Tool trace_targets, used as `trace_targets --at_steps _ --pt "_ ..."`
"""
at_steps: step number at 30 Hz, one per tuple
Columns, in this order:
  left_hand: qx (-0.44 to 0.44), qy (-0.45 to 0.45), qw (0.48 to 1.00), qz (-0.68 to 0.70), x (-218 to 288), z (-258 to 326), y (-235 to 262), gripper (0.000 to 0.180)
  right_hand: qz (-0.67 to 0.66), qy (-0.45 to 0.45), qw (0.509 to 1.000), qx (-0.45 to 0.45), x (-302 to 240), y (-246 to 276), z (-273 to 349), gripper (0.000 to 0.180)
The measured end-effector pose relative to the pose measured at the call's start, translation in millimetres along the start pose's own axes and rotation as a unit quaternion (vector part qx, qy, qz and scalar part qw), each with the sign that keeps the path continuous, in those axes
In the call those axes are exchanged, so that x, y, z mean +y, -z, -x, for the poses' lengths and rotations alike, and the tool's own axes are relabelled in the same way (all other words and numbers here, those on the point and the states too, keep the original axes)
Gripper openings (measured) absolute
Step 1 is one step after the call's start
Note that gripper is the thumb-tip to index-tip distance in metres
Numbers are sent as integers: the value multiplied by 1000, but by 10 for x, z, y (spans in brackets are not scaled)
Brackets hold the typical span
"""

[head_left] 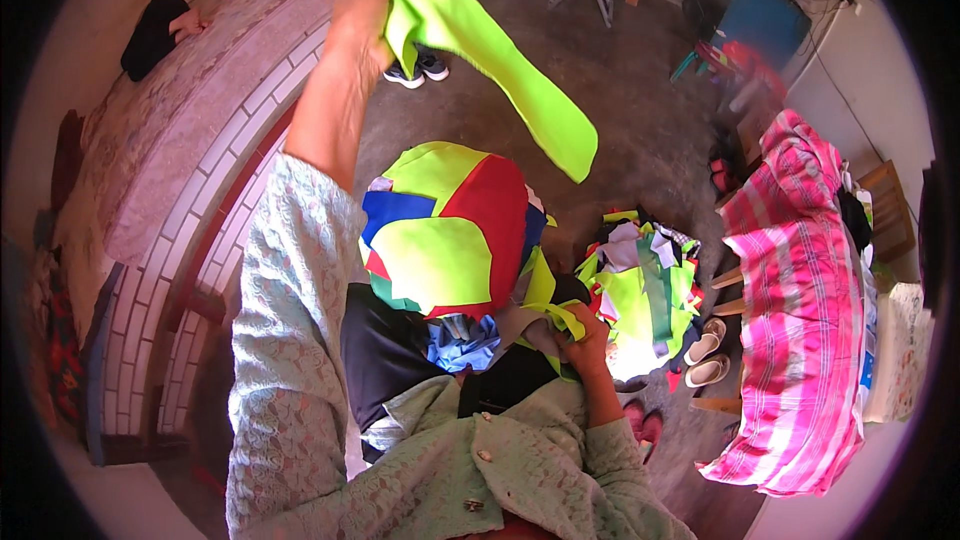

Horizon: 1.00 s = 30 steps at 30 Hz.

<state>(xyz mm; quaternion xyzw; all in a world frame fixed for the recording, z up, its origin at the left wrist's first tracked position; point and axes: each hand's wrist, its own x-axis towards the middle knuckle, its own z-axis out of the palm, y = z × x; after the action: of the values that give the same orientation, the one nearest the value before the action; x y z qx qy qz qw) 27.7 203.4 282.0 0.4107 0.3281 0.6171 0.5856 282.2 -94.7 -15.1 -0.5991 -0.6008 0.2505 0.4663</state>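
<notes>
Apparently, the step was holding one piece clear: the left hand [365, 18]'s grip pinched a lime strip [512, 77] aloft, past the patchwork bundle [437, 258]; the right hand [589, 342] pinched a lime scrap [567, 319]. The next move seemingly called for steady lowering.

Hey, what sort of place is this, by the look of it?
Probably a room in someone's home: there's a long brick-fronted platform, a draped pink plaid cloth and a pair of pale shoes.

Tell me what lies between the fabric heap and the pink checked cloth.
In the head view, beige shoes and wooden legs show between the fabric heap and the cloth.
</notes>
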Motion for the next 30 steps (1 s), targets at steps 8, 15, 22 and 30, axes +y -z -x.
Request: trace_targets --at_steps 8,15,22,30 --pt "69 168 967 -177 -1292 192 1585 27 10 10 1000 -1 74 -24 15 26" --pt "144 199 927 -284 -1556 510 2136 26 -17 -34 999 -19 -44 25 22 26" --pt "69 108 881 -455 -1578 191 2532 38 -6 -32 999 -21 33 8 20 27" --pt "80 35 791 -605 -1288 -61 2119 38 34 -29 999 -12 117 6 19 30"
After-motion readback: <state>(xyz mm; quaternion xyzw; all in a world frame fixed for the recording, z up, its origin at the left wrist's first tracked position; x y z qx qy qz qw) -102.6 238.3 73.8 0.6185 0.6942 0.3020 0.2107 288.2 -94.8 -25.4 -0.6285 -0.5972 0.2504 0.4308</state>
